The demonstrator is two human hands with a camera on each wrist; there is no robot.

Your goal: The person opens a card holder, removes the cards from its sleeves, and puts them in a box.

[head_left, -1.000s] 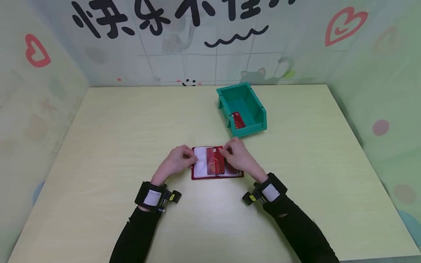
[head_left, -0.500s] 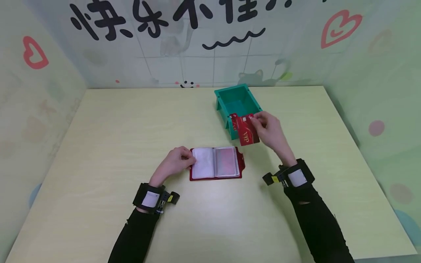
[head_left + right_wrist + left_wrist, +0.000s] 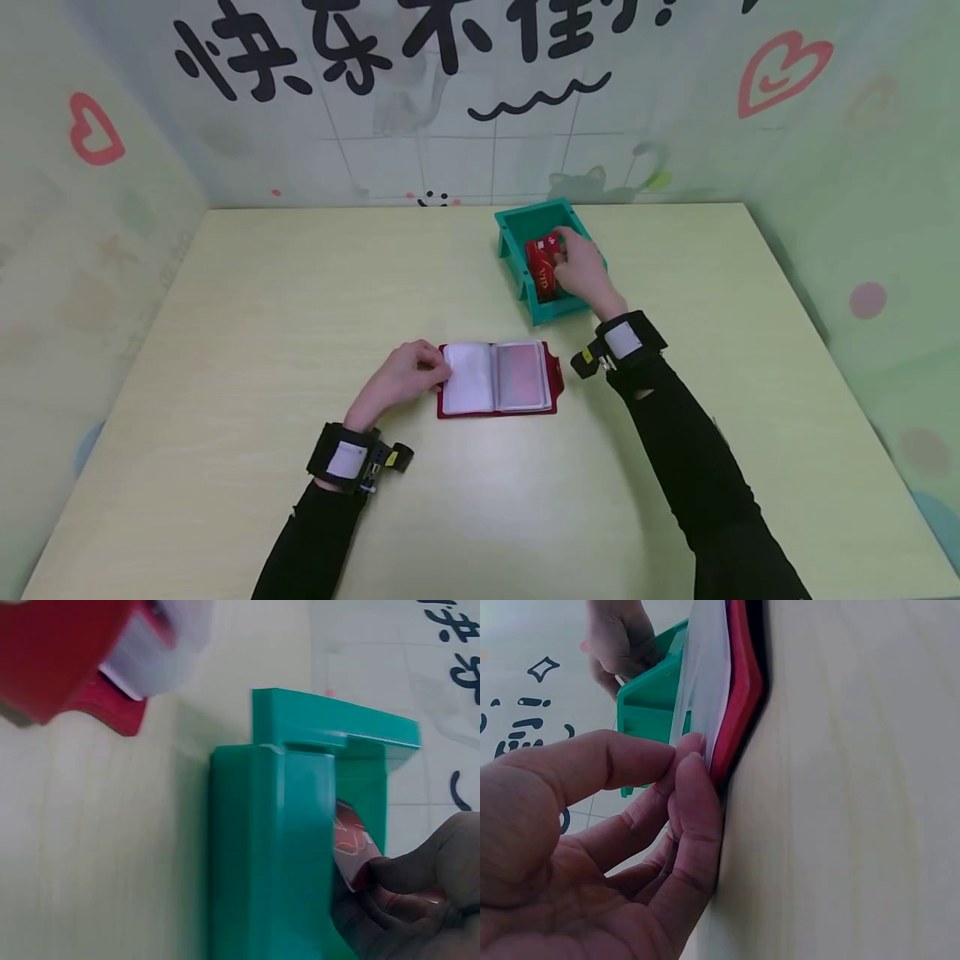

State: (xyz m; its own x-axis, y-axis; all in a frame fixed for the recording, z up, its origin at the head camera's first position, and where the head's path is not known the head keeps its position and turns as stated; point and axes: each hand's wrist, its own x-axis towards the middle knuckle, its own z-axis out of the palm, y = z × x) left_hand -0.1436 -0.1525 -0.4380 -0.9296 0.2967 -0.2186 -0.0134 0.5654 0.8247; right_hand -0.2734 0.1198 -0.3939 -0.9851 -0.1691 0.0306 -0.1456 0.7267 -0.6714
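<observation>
A small card holder with a red cover and clear sleeves lies open on the table. My left hand pinches its left edge, where the left wrist view shows thumb and finger at the sleeve beside the red cover. Farther back, my right hand reaches into a green bin. It pinches a red VIP card there; the thumb lies on the card in the right wrist view. Another card seen in the bin earlier cannot be told apart now.
The pale table meets a printed back wall behind the bin and side walls left and right. A large blurred red shape fills the upper left of the right wrist view.
My right hand has carried the red VIP card from above the card holder back and into the green bin. The left hand has kept its place at the holder's left edge.
</observation>
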